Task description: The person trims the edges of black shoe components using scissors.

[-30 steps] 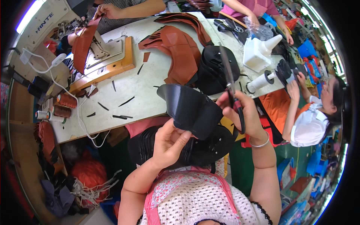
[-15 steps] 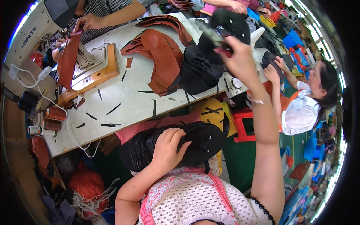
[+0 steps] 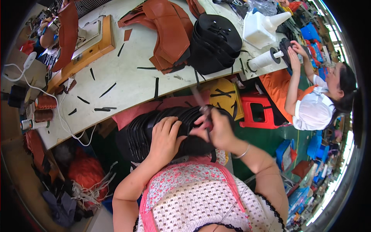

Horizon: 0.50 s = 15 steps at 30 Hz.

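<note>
My left hand [image 3: 165, 140] lies on a row of stacked black leather-like pieces [image 3: 137, 135] across my lap, fingers laid over their edges and thumb apart. At the right end of this row, my right hand [image 3: 216, 129] is closed around what look like scissors [image 3: 206, 112] with a dark red grip. Their blades point up toward the table and are smeared by motion. My right fingers partly hide the pieces under them. Beyond, a black pile of similar pieces [image 3: 216, 42] stands on the table, beside stacked brown leather pieces [image 3: 168, 33].
The white table [image 3: 127, 85] carries scattered black strips, a sewing machine base [image 3: 87, 50] and a white cable. Thread spools [image 3: 45, 109] stand left. A white bottle [image 3: 262, 27], a white thread cone [image 3: 264, 60], a red stool [image 3: 257, 110] and a seated co-worker [image 3: 315, 102] are right.
My right hand has come back from above the black pile on the table to the row on my lap, still with the scissors. My left hand stays on the row. The view has shifted.
</note>
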Motion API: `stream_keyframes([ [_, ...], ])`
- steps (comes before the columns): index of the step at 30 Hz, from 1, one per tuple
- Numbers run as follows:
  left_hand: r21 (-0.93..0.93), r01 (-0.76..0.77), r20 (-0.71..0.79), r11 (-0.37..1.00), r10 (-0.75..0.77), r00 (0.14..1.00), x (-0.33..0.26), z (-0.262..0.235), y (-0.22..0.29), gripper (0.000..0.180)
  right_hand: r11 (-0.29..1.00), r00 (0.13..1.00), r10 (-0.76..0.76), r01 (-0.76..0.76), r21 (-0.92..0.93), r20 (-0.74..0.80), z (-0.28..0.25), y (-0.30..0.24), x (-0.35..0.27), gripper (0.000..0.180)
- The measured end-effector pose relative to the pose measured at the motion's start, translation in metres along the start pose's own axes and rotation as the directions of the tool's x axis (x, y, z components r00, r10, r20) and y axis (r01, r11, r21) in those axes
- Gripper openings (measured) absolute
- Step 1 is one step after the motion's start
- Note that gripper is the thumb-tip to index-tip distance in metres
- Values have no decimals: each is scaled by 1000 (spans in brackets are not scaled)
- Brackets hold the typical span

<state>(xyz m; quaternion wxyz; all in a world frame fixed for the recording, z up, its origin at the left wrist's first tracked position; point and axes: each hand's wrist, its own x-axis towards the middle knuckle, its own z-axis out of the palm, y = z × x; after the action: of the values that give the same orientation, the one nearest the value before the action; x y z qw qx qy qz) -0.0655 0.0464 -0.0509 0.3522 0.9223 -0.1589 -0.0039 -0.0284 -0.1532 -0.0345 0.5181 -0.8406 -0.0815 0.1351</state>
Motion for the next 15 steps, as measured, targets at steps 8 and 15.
stream_keyframes([
  [8,0,-4,10,1000,4,1000,-1,-4,4,47,873,945,317,-256,415,-85,23,38,-41,28],
  [15,-777,294,260,557,-141,955,15,5,52,51,924,939,104,32,382,-329,-37,-17,-67,29],
])
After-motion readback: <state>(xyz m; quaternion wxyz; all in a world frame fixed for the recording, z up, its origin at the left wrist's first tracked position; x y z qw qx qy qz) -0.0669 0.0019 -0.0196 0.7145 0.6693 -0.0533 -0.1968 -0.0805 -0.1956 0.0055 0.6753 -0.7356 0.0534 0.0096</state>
